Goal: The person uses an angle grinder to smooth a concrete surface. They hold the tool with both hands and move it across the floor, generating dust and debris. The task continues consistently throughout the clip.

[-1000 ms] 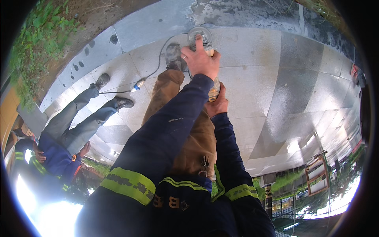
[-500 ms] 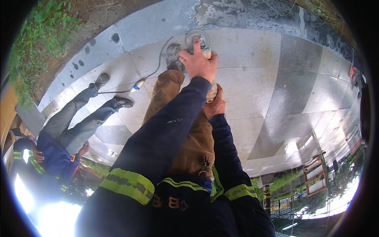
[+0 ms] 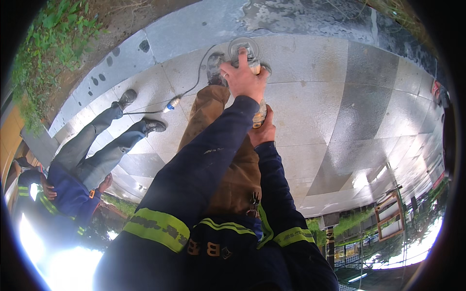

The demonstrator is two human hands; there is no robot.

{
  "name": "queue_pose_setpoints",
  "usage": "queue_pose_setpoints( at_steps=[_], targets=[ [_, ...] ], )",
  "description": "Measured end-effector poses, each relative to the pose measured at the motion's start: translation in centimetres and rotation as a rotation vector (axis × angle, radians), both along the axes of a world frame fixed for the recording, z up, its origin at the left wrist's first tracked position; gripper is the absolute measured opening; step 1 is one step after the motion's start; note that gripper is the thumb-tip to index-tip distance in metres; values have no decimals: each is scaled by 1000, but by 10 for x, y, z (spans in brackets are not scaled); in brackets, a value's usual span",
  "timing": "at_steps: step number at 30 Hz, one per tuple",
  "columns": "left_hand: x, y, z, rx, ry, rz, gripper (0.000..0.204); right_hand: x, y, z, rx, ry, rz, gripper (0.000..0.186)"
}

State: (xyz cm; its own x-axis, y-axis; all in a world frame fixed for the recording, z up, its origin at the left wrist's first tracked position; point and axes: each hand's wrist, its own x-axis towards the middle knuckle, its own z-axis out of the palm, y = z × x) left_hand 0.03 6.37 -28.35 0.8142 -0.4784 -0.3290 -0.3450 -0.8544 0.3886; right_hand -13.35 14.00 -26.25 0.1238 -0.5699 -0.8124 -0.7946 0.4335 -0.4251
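Observation:
An angle grinder (image 3: 254,69) with a round disc at its far end is held low over the pale paving, the disc close to the grey kerb stone (image 3: 194,30). My left hand (image 3: 245,80) grips its front part, one finger stretched along the head. Further back, my right hand (image 3: 263,130) is wrapped round the orange-and-grey rear body. My left forearm hides much of the tool's middle. Whether the disc touches the stone I cannot tell. Close to the disc, on its left, stands my dusty boot (image 3: 215,68).
A dark cable (image 3: 198,72) curves left of my boot to a blue-and-white plug connector (image 3: 172,104). Another person (image 3: 85,155) stands at the left, feet near the cable. Green plants (image 3: 48,53) grow beyond the kerb. A wooden frame (image 3: 390,216) stands at the lower right.
The view has shifted slightly, so the paving and kerb sit a little to the right. Both hands keep their hold on the angle grinder, which has barely moved.

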Motion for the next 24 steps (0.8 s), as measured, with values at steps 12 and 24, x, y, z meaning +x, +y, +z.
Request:
queue_pose_setpoints(
  at_steps=[12,24],
  targets=[
    [3,0,1,-14,19,6,76,2,7,-6,-12,-28,6,88],
    [-10,-29,-6,-37,31,-62,76,1,-23,1,-81,-30,-73,80]
  ],
)
